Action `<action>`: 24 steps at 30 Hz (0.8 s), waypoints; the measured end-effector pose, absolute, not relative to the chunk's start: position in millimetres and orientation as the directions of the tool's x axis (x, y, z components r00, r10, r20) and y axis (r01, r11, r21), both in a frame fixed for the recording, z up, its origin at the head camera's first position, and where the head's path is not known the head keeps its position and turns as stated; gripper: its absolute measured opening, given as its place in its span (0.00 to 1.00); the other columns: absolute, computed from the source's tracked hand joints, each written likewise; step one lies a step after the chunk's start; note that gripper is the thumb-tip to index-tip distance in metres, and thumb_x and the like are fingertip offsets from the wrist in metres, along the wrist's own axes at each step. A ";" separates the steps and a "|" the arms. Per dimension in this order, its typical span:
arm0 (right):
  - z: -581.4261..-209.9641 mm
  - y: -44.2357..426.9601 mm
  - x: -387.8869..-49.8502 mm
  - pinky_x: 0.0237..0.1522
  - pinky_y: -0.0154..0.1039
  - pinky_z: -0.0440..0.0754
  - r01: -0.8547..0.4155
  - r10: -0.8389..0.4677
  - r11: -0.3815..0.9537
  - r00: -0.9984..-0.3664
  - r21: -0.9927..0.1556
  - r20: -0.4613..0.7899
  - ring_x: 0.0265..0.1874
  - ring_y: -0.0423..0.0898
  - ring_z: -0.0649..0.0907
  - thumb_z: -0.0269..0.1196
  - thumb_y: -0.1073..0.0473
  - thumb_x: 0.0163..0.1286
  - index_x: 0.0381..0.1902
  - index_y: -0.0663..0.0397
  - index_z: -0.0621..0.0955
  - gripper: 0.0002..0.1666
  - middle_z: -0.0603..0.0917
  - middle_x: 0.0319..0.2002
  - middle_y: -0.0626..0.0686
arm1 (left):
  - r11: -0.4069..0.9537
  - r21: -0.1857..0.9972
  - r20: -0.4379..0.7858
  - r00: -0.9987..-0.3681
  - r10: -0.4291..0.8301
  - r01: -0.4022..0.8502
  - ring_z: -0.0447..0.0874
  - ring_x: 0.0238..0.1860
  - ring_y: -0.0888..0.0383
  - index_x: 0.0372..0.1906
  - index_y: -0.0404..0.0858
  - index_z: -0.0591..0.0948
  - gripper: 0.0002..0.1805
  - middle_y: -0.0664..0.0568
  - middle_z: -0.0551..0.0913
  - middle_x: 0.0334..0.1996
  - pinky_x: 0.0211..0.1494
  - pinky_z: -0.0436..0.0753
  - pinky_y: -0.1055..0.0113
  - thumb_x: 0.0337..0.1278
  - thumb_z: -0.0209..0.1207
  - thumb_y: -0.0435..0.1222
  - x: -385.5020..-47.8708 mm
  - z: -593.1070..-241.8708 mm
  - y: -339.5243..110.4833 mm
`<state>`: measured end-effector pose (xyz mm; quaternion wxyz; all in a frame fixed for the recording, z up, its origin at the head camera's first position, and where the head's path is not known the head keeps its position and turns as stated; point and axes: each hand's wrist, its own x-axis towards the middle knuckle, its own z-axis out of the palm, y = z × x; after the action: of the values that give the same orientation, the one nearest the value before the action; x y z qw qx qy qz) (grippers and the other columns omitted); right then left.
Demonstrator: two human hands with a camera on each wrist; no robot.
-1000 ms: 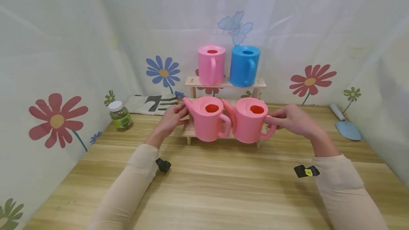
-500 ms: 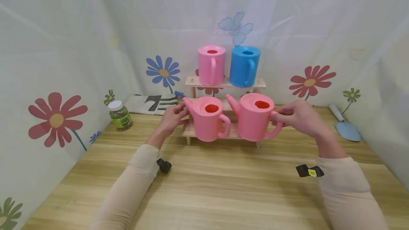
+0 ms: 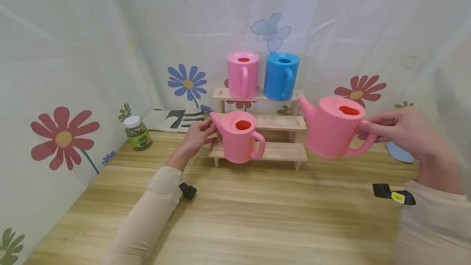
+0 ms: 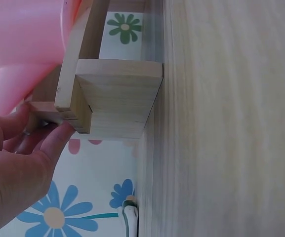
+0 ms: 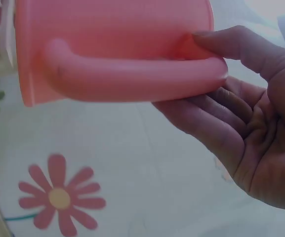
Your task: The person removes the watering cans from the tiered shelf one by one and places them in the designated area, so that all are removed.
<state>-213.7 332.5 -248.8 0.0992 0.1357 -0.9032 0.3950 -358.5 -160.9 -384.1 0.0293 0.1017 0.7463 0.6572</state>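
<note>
Off to the right, a pink watering can (image 3: 333, 128) is held in the air, its spout pointing left. My right hand (image 3: 408, 132) pinches the handle (image 5: 132, 79) near its top, thumb on one side and fingers on the other. A second pink watering can (image 3: 239, 138) stands on the lowest tier of a wooden stepped stand (image 3: 281, 151), at its left. Beside that can's spout, my left hand (image 3: 196, 138) grips the left end of the stand; in the left wrist view the thumb and fingers (image 4: 58, 140) lie around a wooden board.
On the top tier stand another pink watering can (image 3: 243, 77) and a blue one (image 3: 282, 77). Left of the stand lie grey-white gloves (image 3: 176, 119) and a lidded jar (image 3: 137, 134). A trowel (image 3: 399, 152) is partly hidden behind my right hand. Flower-printed cloth surrounds the table.
My right hand has carried the pink watering can off the lowest tier, up and to the right, beyond the stand's right end. My left hand has stayed at the stand's left end.
</note>
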 end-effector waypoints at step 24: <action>-317.8 324.9 -296.7 0.40 0.47 0.86 -0.034 0.040 0.768 -0.994 -0.640 0.101 0.33 0.54 0.87 0.61 0.51 0.74 0.48 0.71 0.85 0.24 0.87 0.28 0.54 | 0.072 0.990 0.109 -0.976 0.187 0.124 0.72 0.66 0.43 0.73 0.35 0.68 0.25 0.39 0.71 0.69 0.59 0.82 0.50 0.77 0.51 0.34 -359.6 -384.9 -159.3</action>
<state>-296.7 324.9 -317.8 0.0542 -0.0015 -0.9386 0.3408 -359.6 -159.3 -384.9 0.0232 0.1063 0.7318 0.6728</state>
